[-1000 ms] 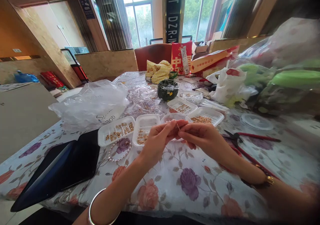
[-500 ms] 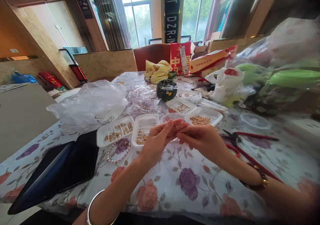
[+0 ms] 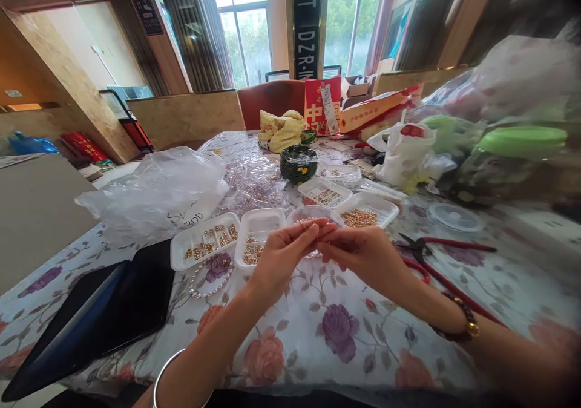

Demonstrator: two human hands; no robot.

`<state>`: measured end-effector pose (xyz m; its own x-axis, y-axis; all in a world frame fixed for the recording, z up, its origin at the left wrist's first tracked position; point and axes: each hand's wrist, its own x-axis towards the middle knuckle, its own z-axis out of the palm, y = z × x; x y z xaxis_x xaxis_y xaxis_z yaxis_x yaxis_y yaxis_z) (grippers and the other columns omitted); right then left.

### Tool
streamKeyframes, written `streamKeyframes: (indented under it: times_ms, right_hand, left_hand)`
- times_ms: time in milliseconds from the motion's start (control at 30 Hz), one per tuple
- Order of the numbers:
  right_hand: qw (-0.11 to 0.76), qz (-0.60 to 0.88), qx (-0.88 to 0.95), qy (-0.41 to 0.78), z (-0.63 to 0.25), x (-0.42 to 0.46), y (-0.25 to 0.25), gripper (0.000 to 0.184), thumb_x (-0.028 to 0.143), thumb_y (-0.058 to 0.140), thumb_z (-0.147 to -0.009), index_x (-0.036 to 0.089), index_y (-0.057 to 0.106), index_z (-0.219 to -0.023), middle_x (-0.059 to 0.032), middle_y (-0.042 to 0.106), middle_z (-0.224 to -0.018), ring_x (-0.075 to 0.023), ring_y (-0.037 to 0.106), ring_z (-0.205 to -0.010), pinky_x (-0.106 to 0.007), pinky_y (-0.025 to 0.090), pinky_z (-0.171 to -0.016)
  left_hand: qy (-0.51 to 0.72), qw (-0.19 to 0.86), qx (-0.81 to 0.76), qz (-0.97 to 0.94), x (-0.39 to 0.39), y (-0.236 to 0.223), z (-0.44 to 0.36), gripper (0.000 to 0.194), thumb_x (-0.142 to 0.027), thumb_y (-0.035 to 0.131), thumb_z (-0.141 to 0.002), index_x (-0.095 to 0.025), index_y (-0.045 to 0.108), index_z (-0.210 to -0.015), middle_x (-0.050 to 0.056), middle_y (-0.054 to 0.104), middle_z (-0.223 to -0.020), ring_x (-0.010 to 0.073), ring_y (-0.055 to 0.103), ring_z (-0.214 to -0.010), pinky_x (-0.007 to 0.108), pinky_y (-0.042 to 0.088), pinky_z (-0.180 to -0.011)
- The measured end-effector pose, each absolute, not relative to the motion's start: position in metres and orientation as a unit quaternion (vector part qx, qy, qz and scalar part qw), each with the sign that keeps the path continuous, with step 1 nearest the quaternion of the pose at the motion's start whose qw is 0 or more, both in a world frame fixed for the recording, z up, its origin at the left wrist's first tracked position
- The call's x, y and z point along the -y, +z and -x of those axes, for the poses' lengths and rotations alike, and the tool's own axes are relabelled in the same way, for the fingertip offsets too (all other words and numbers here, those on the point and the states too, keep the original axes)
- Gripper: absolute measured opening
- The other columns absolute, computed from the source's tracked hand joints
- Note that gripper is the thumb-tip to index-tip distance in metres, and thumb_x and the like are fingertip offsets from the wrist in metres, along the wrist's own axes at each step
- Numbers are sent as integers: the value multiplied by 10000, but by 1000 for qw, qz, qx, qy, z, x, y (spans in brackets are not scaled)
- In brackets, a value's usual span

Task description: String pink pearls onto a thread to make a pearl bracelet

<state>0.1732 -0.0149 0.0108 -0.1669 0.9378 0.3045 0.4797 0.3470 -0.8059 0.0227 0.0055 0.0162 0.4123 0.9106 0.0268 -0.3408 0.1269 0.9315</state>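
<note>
A thin gold-toned strand, visible half a second ago, is now too hidden to make out between left hand (image 3: 290, 247) and right hand (image 3: 356, 246), near the round clear-plastic bowl (image 3: 334, 214) at twelve o'clock. Both grips are pressed together; what they clamp, I cannot tell. A smooth pearly-bead loop (image 3: 206, 296) lies at nine o'clock.

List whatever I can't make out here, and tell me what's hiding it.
All in the head view:
- What, if anything, sits between the fingertips of the left hand and right hand: too small, screened by the hands themselves.
- Most of the round tub's contents: blocked by both hands.
- The rest of the silver bangle: behind the forearm and past the bottom edge.
- What the green-lidded container holds: blurred.
</note>
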Motion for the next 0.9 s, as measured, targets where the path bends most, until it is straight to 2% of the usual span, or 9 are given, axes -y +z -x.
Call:
streamKeyframes:
  times_ms: [133, 233, 300, 433, 500, 567, 733, 800, 900]
  right_hand:
    - [344, 515, 732, 285, -194, 10, 25, 356, 447, 511, -827, 181, 697, -681, 5, 588, -517, -77, 486, -462, -200, 367, -449]
    - [275, 557, 754, 215, -227, 3, 40, 429, 498, 484, -823, 181, 672, -603, 9, 556, -460, -68, 452, -402, -202, 331, -404]
    - [205, 591, 759, 182, -251, -1, 46, 370, 469, 523, -799, 179, 702, -654, -14, 609, -504, -84, 466, -403, -223, 340, -406]
    - [99, 630, 758, 132, -283, -9, 45, 208, 298, 576, -761, 170, 739, -745, -79, 691, -666, -155, 597, -563, -268, 425, -527]
    - [79, 630, 762, 129, -287, -12, 37, 144, 204, 615, -695, 185, 745, -755, -79, 700, -693, -168, 612, -589, -271, 429, -540]
    - [55, 603, 784, 141, -285, -13, 28, 182, 153, 623, -656, 209, 745, -777, -44, 684, -630, -149, 589, -540, -253, 410, -508]
    - [40, 539, 829, 146, -261, -11, 11, 339, 183, 511, -756, 250, 686, -1039, 22, 592, -489, -95, 475, -417, -225, 339, -438]
    - [51, 530, 838, 117, -249, -12, 7, 326, 200, 487, -785, 259, 679, -1042, 0, 642, -583, -108, 526, -483, -229, 359, -476]
    - [64, 525, 848, 32, -231, -13, 5, 265, 215, 462, -826, 243, 703, -931, -37, 682, -686, -143, 597, -586, -240, 372, -512]
  left_hand:
    - [473, 686, -288, -472, -7, 17, -23, 220, -296, 649, -754, -157, 705, -916, 83, 716, -956, 187, 656, -935, 294, 481, -902]
    - [489, 688, -278, -459, -8, 16, -23, 200, -278, 648, -758, -161, 707, -909, 72, 721, -939, 175, 661, -919, 290, 480, -912]
    - [492, 691, -275, -453, -9, 16, -23, 185, -266, 641, -765, -157, 707, -900, 70, 723, -929, 174, 664, -911, 288, 489, -901]
    - [492, 698, -264, -448, -10, 14, -22, 176, -261, 633, -772, -159, 707, -894, 69, 722, -935, 177, 664, -915, 295, 492, -903]
    - [493, 700, -260, -446, -10, 14, -22, 180, -265, 625, -779, -160, 705, -900, 71, 720, -944, 180, 662, -923, 304, 490, -910]
    - [498, 699, -260, -443, -11, 14, -21, 188, -270, 619, -782, -159, 703, -909, 74, 716, -960, 185, 660, -930, 319, 485, -920]
    - [508, 693, -267, -437, -12, 15, -22, 190, -272, 630, -770, -159, 704, -903, 75, 717, -955, 186, 663, -920, 338, 474, -936]
    - [508, 693, -266, -437, -12, 15, -22, 184, -268, 629, -771, -158, 704, -898, 73, 717, -952, 185, 664, -917, 338, 476, -934]
    - [509, 696, -259, -436, -12, 15, -22, 174, -261, 620, -780, -154, 705, -888, 69, 720, -942, 183, 664, -914, 327, 487, -919]
